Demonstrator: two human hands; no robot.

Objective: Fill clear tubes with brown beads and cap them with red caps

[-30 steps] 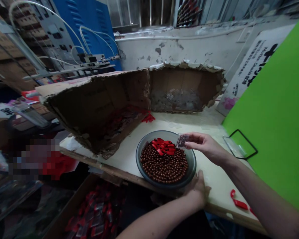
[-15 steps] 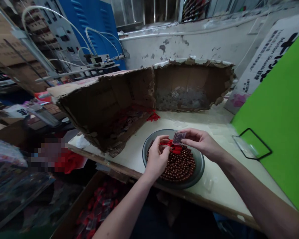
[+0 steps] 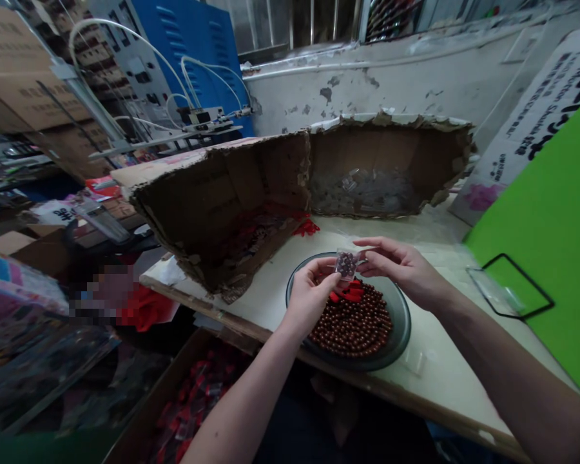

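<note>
Here, two hands, left [image 3: 312, 291] and right [image 3: 391, 263], pinch one clear case [image 3: 347, 265] above one bowl [image 3: 403, 335].

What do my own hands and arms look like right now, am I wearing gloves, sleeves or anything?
Your left hand and right hand are both bare, with no gloves. No sleeve shows on the left forearm or the right forearm. I can see no watch or bracelet; the fingers are too small and partly hidden to rule out a ring.

From here I see open tabletop [image 3: 437, 322] right of the bowl [image 3: 402, 328]; the torn cardboard boxes [image 3: 222, 200] block the way behind it.
</note>
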